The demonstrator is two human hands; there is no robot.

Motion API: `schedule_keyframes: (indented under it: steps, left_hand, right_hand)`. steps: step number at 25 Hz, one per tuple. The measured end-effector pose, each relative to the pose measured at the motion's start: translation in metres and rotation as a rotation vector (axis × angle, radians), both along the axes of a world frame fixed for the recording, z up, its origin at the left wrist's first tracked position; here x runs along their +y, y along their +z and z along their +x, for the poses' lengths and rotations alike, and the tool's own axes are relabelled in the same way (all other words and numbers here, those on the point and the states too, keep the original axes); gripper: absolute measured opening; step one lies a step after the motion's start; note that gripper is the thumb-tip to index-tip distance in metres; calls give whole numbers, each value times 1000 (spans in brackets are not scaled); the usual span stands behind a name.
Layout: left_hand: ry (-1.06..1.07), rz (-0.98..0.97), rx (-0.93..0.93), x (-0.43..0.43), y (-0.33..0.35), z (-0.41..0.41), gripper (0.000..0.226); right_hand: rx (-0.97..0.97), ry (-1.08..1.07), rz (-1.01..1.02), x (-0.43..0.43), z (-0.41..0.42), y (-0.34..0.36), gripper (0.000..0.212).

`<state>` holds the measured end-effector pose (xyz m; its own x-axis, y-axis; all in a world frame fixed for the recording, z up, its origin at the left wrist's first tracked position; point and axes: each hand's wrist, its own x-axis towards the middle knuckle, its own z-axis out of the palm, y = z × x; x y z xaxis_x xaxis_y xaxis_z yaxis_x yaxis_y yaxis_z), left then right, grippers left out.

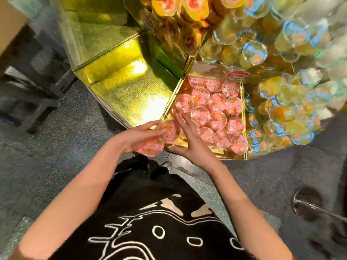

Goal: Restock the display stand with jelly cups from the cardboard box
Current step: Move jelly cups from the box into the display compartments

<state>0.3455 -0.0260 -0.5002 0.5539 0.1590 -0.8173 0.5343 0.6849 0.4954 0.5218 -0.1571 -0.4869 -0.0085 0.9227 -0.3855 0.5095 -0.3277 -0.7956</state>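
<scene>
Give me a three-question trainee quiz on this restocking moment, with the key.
1. True or false: the left hand holds nothing.
2. Pick one: the compartment where the right hand rests is filled with A) pink-lidded cups, B) green-lidded cups, C) black-lidded cups.
3. Short answer: on which side of that compartment, the person's left or right, do the blue-lidded cups sit?

Key:
1. False: a pink cup is in its grip.
2. A.
3. Right.
</scene>
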Motion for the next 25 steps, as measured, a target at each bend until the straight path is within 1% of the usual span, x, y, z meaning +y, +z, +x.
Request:
schedule_keyframes:
  steps: [1, 2, 4, 6, 7, 8, 9, 11, 14, 17, 18, 19, 21, 22, 23, 25]
  left_hand:
    - [-33, 0, -6, 1, 3, 5, 73]
    - [-74, 8, -8, 3, 6, 11, 78]
    - [-166, 40, -3, 13, 5, 15, 101]
    - [-233, 52, -2, 21, -4, 15, 112]
    - [-244, 34, 0, 23, -7, 16, 114]
    - [-245, 16, -4, 24, -7, 18, 111]
    - [-245, 8, -9, 24, -5, 18, 104]
    - [-230, 9, -11, 26, -1, 17, 79]
    - [-96, 21, 18, 41, -4, 0, 62]
    - [49, 65, -2, 59, -6, -19, 47]
    - [89, 80, -20, 65, -5, -24, 48]
    - [118, 97, -41, 70, -4, -27, 55]
    - [149, 128, -82, 80, -4, -32, 78]
    - [158, 154, -97, 85, -5, -34, 83]
    - [168, 182, -119, 87, -4, -35, 78]
    - [186, 231, -168, 90, 1, -34, 62]
  right_hand:
    - [-27, 22, 20, 3, -3, 1, 94]
    - [-49, 24, 36, 6, -4, 2, 93]
    - [-96, 26, 39, 9, -2, 6, 91]
    - [-151, 33, 24, 11, 1, 6, 88]
    - [-175, 29, 39, 12, 2, 5, 86]
    - [-210, 25, 78, 13, 1, 3, 84]
    - [-261, 23, 127, 13, -1, 0, 82]
    - [-336, -42, 159, 13, -4, -9, 79]
    - [-333, -224, 27, 12, -4, -25, 80]
    - [-471, -157, -46, 16, -5, -45, 83]
    - [-517, -104, -57, 21, -7, -50, 84]
    - [-560, -43, -75, 29, -9, -54, 85]
    - [-639, 73, -138, 44, -12, -61, 87]
    - [-670, 111, -167, 50, -15, -64, 85]
    - [-693, 138, -189, 54, -17, -68, 83]
    - [-730, 170, -211, 60, -23, -75, 78]
